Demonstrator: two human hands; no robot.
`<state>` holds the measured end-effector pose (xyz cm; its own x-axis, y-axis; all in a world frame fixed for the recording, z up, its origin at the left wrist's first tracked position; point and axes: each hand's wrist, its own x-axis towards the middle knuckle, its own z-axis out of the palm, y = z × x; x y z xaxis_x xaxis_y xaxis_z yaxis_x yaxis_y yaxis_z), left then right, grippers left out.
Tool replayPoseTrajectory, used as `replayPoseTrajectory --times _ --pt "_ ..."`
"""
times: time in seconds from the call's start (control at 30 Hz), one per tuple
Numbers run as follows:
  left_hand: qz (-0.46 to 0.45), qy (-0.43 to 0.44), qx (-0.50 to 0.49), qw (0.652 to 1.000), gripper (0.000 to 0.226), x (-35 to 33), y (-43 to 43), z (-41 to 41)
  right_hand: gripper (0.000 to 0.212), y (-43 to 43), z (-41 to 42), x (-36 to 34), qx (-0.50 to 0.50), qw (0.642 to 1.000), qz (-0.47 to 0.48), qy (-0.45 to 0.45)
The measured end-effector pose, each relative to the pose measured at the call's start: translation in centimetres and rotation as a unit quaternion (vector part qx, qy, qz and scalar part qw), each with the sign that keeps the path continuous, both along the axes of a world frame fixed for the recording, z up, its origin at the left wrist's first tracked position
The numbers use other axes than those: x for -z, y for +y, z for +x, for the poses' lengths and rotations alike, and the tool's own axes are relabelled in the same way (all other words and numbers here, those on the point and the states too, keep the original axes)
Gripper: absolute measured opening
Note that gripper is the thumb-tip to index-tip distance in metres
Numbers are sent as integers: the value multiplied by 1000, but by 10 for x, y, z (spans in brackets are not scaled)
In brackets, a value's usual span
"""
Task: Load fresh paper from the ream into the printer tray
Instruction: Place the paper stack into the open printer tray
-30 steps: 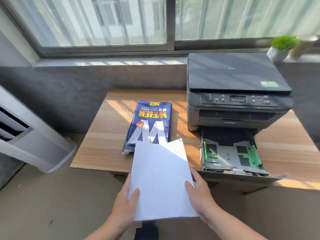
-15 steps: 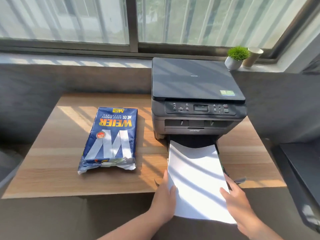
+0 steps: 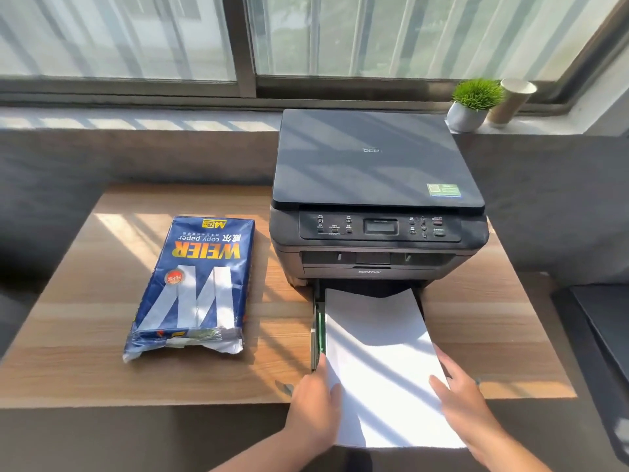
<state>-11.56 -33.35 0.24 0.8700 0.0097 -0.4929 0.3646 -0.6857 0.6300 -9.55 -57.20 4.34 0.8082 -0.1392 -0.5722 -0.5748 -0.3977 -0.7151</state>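
Now the paper [image 3: 381, 362] lies over the open tray [image 3: 317, 335] in front of the printer [image 3: 374, 206]. A second ago it was held near the ream [image 3: 194, 287], away from the tray. Both hands hold its sides: the left hand [image 3: 315, 407] and right hand [image 3: 466, 396], fingers pressed on the paper. It looks almost ready to slide down in.

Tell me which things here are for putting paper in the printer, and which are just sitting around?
For the job:
- paper stack, held by left hand and right hand
- pulled-out printer tray
- printer
- opened blue ream

Just sitting around:
- little green plant on the windowsill
- paper cup beside it
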Motion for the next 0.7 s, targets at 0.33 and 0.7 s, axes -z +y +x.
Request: replayPoseTrajectory --times 0.33,0.7 --pt "49 -20 -47 998 59 5 -8 3 58 -22 19 38 -4 999 14 37" --pt "85 -4 -22 996 47 4 -9 8 53 -23 35 45 -8 997 -48 52"
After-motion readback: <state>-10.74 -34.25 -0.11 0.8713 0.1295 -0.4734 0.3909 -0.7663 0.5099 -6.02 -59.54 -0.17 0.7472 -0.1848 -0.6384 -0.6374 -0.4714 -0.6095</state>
